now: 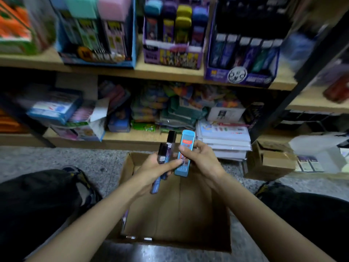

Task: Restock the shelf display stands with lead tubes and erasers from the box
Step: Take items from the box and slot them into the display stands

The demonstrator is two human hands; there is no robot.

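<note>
Head view, looking down past both forearms to an open cardboard box (198, 214) on the floor at lower centre. Likely trouble first: loosely bunched lead tubes (171, 140) sliding out of the grip during sorting and dropping back into the box or onto the floor (exact count lost to blur). Also a chance of misplacing stock, with similar purple display stands (239, 72) side by side on the upper shelf at top centre and upper right. At frame centre, left hand (156, 167) curled round the tubes, black caps up, one blue end poking out below the palm. Right hand (200, 159) touching it, pinching an upright light-blue pack (184, 152), probably an eraser. Both items held above the box's far edge, well below the stands.
</note>
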